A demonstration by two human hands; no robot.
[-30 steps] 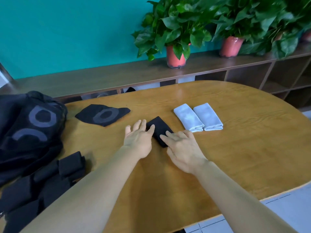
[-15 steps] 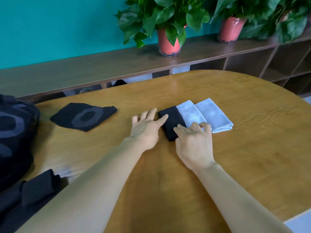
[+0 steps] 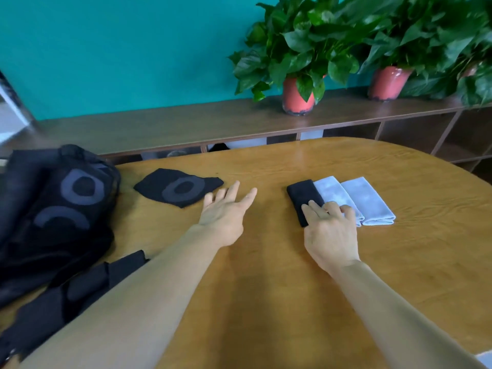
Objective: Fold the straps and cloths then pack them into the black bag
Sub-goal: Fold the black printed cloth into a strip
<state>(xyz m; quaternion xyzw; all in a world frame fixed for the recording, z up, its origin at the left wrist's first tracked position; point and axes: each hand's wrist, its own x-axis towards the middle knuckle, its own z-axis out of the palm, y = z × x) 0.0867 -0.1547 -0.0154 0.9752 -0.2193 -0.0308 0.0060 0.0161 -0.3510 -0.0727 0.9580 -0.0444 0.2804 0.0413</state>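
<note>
My right hand is lying flat with straight fingers, pressing the folded black cloth beside the nearer of 2 folded white cloths, both under my fingertips. My left hand is relaxed and holding nothing. The black cloth with a grey ring is lying just left of its fingertips. The black bag and the straps are lying further left. I am thinking a hard sideways push is risking open folds, or cloths sliding on the smooth table.
</note>
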